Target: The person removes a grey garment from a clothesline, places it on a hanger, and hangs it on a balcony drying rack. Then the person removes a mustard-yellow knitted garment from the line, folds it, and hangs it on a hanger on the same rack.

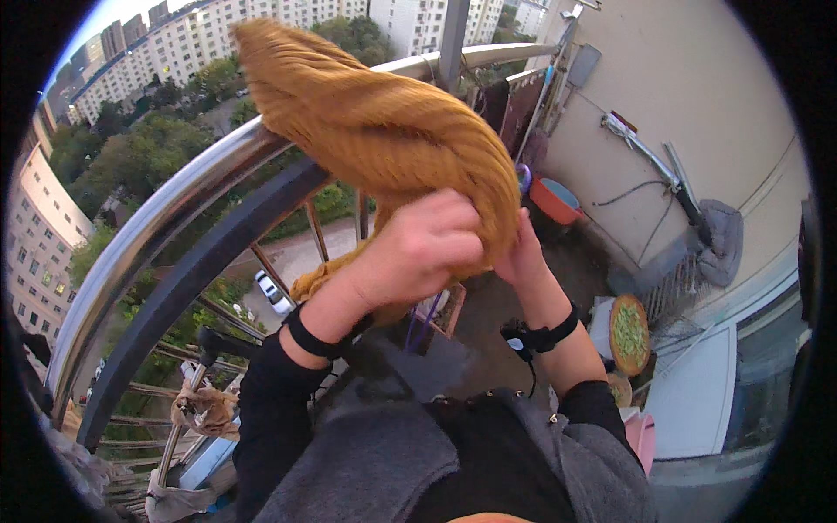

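Observation:
A mustard-yellow ribbed knit cloth (375,122), perhaps a garment, is bunched and swung up in front of me. Its upper end flares out across the metal railing (209,174), and a lower tail hangs beside my left wrist. My left hand (427,244) is closed on the cloth's near side, fingers curled into its folds. At the cloth's right edge, my right hand (521,253) grips it too, its fingertips partly hidden behind the fabric. Thin purple pieces (524,178) show beside and below the cloth; I cannot tell whether they belong together. Both wrists wear black bands.
The curved railing edges a high balcony, with trees, buildings and a parked white car (275,293) far below. An orange-red basin (555,200) stands on the floor. To my right are a round tray of green pieces (629,335) and a pink tub (641,440).

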Demonstrator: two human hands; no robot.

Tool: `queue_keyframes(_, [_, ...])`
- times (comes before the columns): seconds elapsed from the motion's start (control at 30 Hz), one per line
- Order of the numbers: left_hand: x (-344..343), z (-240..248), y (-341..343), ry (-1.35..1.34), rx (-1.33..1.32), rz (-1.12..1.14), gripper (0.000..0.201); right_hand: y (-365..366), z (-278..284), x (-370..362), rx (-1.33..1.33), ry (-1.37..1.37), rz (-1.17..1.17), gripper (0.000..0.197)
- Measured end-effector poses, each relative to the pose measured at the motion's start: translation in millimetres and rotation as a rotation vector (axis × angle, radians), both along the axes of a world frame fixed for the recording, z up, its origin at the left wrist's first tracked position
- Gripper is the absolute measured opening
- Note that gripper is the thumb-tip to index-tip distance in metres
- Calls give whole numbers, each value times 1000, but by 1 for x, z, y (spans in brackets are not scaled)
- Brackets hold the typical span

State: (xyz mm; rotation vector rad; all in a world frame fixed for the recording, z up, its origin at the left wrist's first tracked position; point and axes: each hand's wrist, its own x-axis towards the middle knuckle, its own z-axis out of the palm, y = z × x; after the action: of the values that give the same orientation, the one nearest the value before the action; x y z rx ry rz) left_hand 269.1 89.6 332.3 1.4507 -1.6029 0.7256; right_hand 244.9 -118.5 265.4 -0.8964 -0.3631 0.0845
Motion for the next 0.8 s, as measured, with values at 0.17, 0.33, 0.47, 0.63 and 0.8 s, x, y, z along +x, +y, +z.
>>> queue_keyframes(0.17, [-27, -33, -21, -22, 135, -86, 17, -14, -13, -45, -23, 72, -91, 47])
queue_keyframes(0.33, [-65, -47, -50, -56, 190, -124, 18, -39, -16, -87, -102, 9, -303, 49])
queue_keyframes(0.47, [-105, -50, -78, 38, 239, -178, 25, -65, -8, -124, -146, -18, -378, 48])
queue_keyframes(0.63, [-140, -75, -86, 490, 174, -457, 37, -100, -12, -181, -258, 22, -445, 54])
queue_keyframes(0.8, [-178, -147, -85, 1141, -212, -285, 37, -112, -40, -204, -278, 46, -337, 59])
